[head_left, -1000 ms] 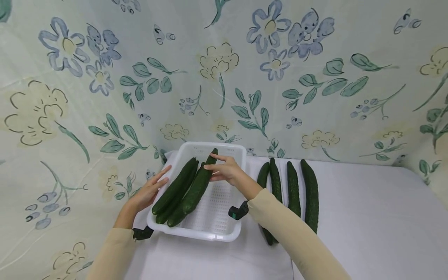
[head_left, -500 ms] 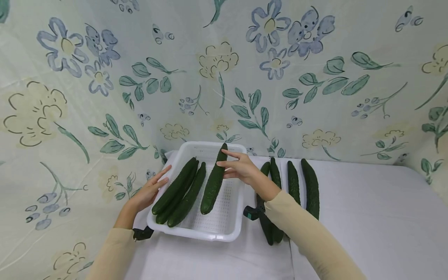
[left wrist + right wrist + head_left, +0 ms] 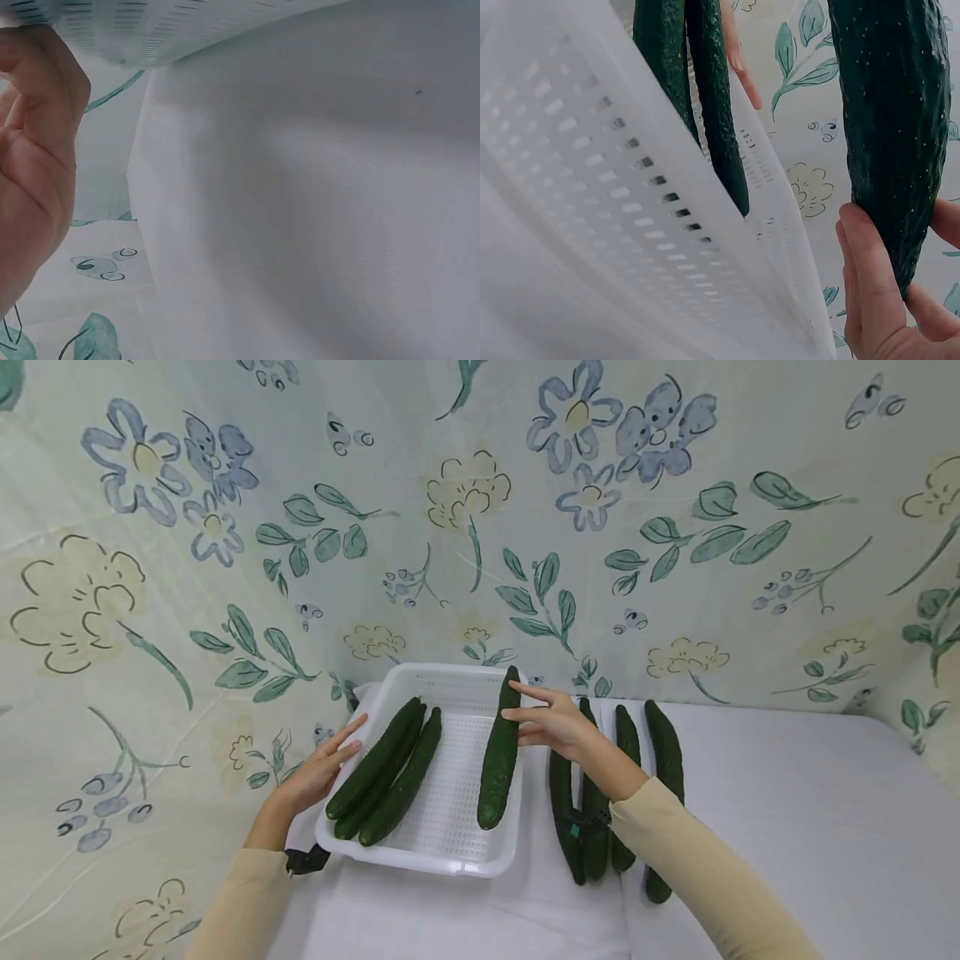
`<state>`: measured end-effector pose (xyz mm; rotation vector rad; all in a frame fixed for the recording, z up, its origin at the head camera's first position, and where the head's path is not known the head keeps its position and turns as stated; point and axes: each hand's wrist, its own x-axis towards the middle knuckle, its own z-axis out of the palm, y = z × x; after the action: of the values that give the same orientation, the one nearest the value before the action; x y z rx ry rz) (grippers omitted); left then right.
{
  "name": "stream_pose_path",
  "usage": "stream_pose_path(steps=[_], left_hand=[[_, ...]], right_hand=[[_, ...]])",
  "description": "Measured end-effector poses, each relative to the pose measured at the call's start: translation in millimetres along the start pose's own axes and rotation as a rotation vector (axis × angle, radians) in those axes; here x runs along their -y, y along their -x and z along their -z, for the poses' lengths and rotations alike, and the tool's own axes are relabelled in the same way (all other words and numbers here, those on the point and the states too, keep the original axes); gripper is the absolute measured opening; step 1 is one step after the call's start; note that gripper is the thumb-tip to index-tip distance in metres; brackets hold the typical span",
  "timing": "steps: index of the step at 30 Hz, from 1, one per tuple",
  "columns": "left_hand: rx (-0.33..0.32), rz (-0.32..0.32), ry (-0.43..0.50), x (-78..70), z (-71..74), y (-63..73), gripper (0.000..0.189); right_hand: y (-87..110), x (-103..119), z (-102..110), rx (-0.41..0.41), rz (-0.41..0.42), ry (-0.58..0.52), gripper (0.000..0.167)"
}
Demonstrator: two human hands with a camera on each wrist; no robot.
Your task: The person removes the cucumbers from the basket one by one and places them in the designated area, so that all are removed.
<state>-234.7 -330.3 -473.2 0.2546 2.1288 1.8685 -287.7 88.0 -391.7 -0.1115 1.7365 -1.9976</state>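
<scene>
My right hand (image 3: 551, 724) pinches a dark green cucumber (image 3: 498, 768) near its upper end. The cucumber hangs lengthwise above the right side of a white perforated plastic basket (image 3: 420, 863), overlapping the rim in the head view. In the right wrist view, fingers and thumb grip the narrow end of this cucumber (image 3: 891, 112). Three more cucumbers (image 3: 402, 785) lie side by side at the basket's left. My left hand (image 3: 315, 777) rests against the basket's left side, fingers extended at the rim; the left wrist view shows the hand (image 3: 37, 157) beneath the basket edge.
Several cucumbers (image 3: 663, 752) lie in a row on the white tablecloth (image 3: 787, 810), right of the basket, partly hidden by the right arm. A floral curtain (image 3: 465, 577) hangs behind the table and along its left.
My right hand has lifted the cucumber off the others in the basket and carried it right, to above the right rim. My left hand and the basket have stayed still.
</scene>
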Motion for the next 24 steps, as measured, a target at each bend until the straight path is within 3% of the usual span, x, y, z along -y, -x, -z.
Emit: stream_pose_path(steps=[24], left_hand=[[-0.007, 0.012, 0.000, -2.2, -0.4, 0.3, 0.057]], right_hand=[[38.1, -18.5, 76.3, -0.046, 0.018, 0.086, 0.077]])
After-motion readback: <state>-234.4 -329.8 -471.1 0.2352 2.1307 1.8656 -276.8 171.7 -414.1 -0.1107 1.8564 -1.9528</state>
